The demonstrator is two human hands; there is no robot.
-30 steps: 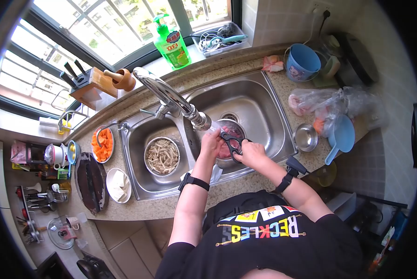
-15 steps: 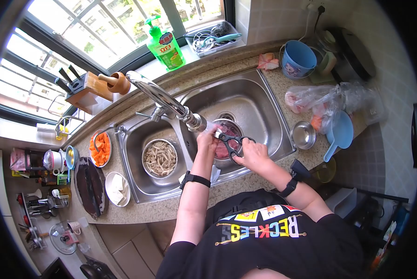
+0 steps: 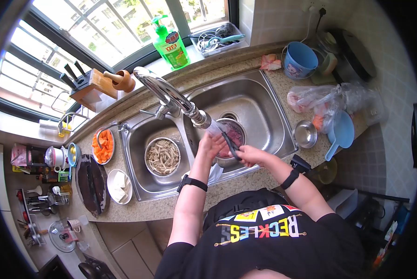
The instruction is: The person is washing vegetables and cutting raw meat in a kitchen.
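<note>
Just turned the scissors [image 3: 231, 145] edge-on, clasping the handles [image 3: 237, 156] in the right hand [image 3: 252, 155], and spread the left hand [image 3: 210, 145] by the blades [image 3: 225, 136], above the bowl [image 3: 245, 140] of meat [image 3: 237, 134] in the right sink [image 3: 259, 109], apparently to bare them to water [image 3: 213, 126].

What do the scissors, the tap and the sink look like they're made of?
Scissors: dark, dull handles, probably plastic; blade material unclear. Tap: polished metal, likely chromed, with mirror-like highlights. Sink: satin-looking metal, probably stainless steel, given its grey, soft sheen.
</note>
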